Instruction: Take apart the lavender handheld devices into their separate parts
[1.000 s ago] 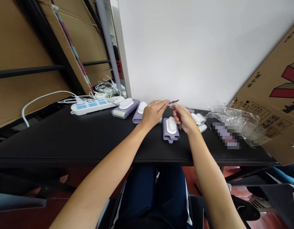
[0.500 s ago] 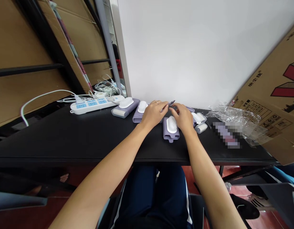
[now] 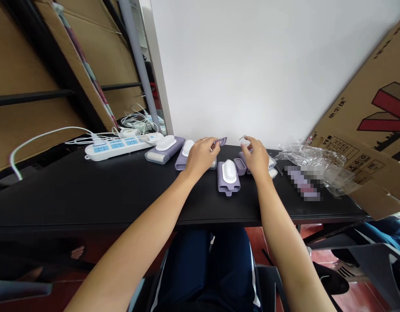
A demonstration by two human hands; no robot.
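Keep the left hand [image 3: 200, 157]'s pinch on the small purple plastic-looking piece [image 3: 223, 141] steady above the black tabletop [image 3: 122, 190], and the right hand [image 3: 257, 159]'s fingertip grip on the apparently coiled, thin silvery wire piece [image 3: 244, 141] beside it light, to avoid bending it.

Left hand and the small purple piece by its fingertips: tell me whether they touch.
Touching. The head view shows the left hand pinching the small purple piece between thumb and fingers, its free end poking out.
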